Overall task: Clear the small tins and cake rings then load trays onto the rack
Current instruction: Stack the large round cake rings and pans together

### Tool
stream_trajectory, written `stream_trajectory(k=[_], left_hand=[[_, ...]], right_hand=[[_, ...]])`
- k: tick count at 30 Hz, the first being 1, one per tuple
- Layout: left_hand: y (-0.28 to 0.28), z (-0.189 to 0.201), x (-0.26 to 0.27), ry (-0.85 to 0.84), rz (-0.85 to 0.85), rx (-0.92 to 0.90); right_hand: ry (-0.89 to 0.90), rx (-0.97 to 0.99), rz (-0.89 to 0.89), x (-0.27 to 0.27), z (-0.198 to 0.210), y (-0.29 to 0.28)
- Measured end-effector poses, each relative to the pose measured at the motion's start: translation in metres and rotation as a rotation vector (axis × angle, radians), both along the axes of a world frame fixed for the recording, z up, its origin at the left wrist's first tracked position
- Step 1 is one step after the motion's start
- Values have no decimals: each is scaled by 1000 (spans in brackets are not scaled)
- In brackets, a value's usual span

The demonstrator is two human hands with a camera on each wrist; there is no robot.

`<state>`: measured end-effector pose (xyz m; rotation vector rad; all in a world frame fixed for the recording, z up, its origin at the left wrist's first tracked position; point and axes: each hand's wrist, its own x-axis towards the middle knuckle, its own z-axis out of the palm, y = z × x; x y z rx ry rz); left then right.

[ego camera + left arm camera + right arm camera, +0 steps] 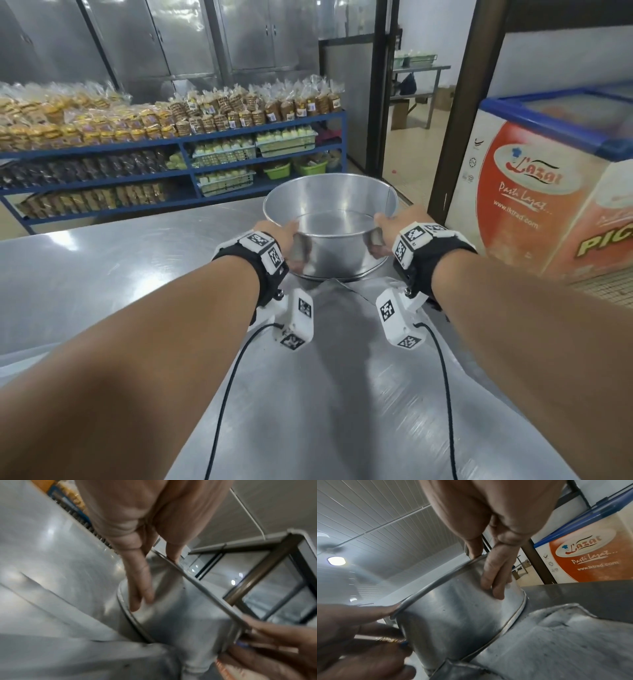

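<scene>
Both hands, left (279, 233) and right (388, 228), pinched the ring (329, 226) rim at frame centre; a squeeze might slip it.

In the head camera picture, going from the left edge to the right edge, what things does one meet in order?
Blue shelf of packed snacks → left hand → round metal tin → right hand → freezer with the orange label.
</scene>
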<state>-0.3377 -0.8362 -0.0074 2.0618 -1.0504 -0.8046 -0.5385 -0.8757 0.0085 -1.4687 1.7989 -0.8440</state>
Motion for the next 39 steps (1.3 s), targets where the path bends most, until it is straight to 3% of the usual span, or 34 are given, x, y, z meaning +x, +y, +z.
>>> stream_trajectory(k=[5,8,10,15,23,26,30,35,39], left_hand=[[36,10,9,181,21,86],[62,43,22,141,31,62],[82,72,32,30,28,33],[167,141,85,-225,-11,28],[364,220,213,-711,-58,196],[454,223,264,-829,-30,280],[580,210,328,-857,55,402],[733,178,386,-805,183,535],[820,139,414,-693,308,640]], right_hand=[[53,101,86,-11,24,25],[193,53,117,-4,53,48],[252,23,164,6,73,67],[206,52,297,55,126,139],[422,-25,506,177,199,322],[504,-31,608,232,208,396],[549,-75,785,310,202,492],[571,-106,966,399,173,597],[572,-63,1088,455,140,661]])
